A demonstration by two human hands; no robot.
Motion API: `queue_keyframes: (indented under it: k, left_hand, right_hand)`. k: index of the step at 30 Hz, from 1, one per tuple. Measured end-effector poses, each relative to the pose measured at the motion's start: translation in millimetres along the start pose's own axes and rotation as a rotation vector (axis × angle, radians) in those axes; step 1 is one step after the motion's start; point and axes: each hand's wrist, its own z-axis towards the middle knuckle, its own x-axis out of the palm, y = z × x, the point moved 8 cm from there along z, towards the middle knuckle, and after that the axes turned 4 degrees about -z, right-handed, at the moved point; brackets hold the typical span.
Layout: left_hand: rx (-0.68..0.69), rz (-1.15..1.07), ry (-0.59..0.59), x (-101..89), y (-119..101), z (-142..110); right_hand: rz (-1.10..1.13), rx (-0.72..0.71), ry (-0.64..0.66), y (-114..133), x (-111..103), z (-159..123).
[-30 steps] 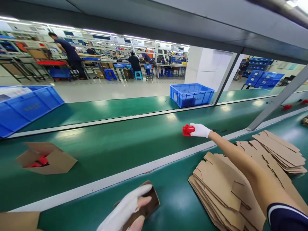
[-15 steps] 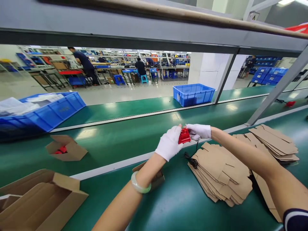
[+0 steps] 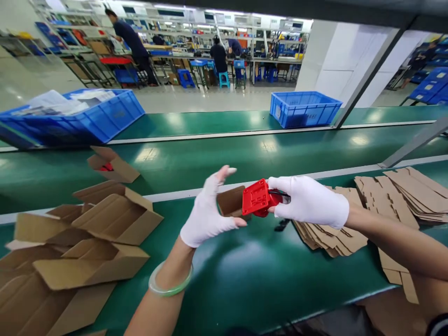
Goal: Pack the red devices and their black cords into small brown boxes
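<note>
My right hand [image 3: 303,199], in a white glove with bare fingertips, grips a red plastic device [image 3: 256,198] with a black cable. The device's flat square face is turned toward me, and its kind I cannot make out. Just left of it, my left hand [image 3: 210,207], gloved the same way, is open with thumb and fingers spread and nothing between them. Behind the device stands a small open cardboard box [image 3: 229,201], partly hidden. A dark cable plug [image 3: 282,225] hangs blurred below my right hand.
Several open cardboard boxes [image 3: 112,214] crowd the left. Beyond them another box [image 3: 119,167] holds something red. Flattened cardboard [image 3: 332,238] is stacked at right. A blue bin with papers [image 3: 119,116] and another blue bin [image 3: 304,112] stand across the green conveyor [image 3: 203,158]. Metal posts rise at right.
My left hand has let go of the red device and moved left, opening. My right hand has brought the device nearer and turned its flat face toward me. The view has tilted down.
</note>
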Motion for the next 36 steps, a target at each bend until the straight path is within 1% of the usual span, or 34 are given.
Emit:
queue_keyframes:
  k: [1, 2, 3, 5, 6, 7, 8, 10, 13, 16, 18, 21, 24, 26, 28, 30, 33, 34, 36]
  left_hand:
    - [0.007, 0.021, -0.064, -12.3, 16.5, -14.3]
    - [-0.037, 0.034, -0.075, -18.3, 37.7, -28.2]
    - [-0.115, 0.045, -0.050, -18.9, 61.0, -41.1]
    - [-0.286, 0.085, 0.042, -9.7, 101.9, -63.0]
    - [-0.346, 0.099, 0.085, -2.5, 115.6, -70.8]
    - [-0.377, 0.106, 0.115, 4.6, 124.0, -75.7]
    - [-0.381, 0.105, 0.130, 10.6, 127.7, -77.9]
    - [-0.345, 0.097, 0.134, 17.7, 127.1, -77.4]
    - [-0.305, 0.106, 0.116, 15.7, 126.4, -75.0]
    - [-0.318, 0.119, 0.119, 10.8, 133.9, -76.1]
    - [-0.331, 0.133, 0.129, 10.9, 139.3, -77.9]
    - [-0.346, 0.130, 0.138, 16.6, 144.3, -80.9]
    - [-0.363, 0.126, 0.112, 23.0, 146.9, -84.1]
    - [-0.361, 0.137, 0.088, 26.0, 146.9, -85.3]
    - [-0.353, 0.140, 0.067, 27.9, 146.0, -85.7]
    - [-0.354, 0.125, 0.051, 29.0, 145.2, -85.6]
    - [-0.363, 0.122, 0.031, 29.0, 144.7, -85.3]
    - [-0.366, 0.128, 0.026, 29.0, 144.7, -85.3]
    - [-0.377, 0.138, 0.021, 29.4, 145.2, -85.6]
  right_hand:
    - [0.018, 0.001, 0.009, 3.8, 7.0, 3.4]
    - [0.022, -0.002, 0.021, 7.3, 14.9, 7.9]
    - [0.003, -0.009, 0.035, 10.6, 23.8, 13.3]
    - [-0.103, -0.035, 0.066, 17.4, 43.3, 26.2]
    - [-0.180, -0.056, 0.082, 21.3, 53.4, 33.0]
    - [-0.266, -0.082, 0.100, 25.4, 63.3, 39.5]
    - [-0.350, -0.107, 0.118, 29.4, 72.9, 45.4]
    - [-0.500, -0.135, 0.161, 35.2, 89.5, 54.8]
    - [-0.618, -0.136, 0.241, 40.1, 106.8, 63.1]
    - [-0.630, -0.133, 0.309, 45.5, 115.1, 68.8]
    - [-0.630, -0.137, 0.348, 50.1, 117.9, 74.2]
    - [-0.629, -0.153, 0.440, 55.9, 126.2, 84.1]
    - [-0.600, -0.151, 0.536, 56.4, 140.5, 91.3]
    - [-0.571, -0.125, 0.560, 53.1, 148.9, 91.1]
    - [-0.546, -0.104, 0.535, 50.2, 152.5, 85.3]
    - [-0.544, -0.108, 0.439, 50.9, 148.3, 75.8]
    - [-0.525, -0.148, 0.291, 55.6, 136.3, 59.6]
    - [-0.502, -0.158, 0.276, 56.3, 133.9, 55.8]
    - [-0.439, -0.165, 0.292, 55.7, 132.7, 52.6]
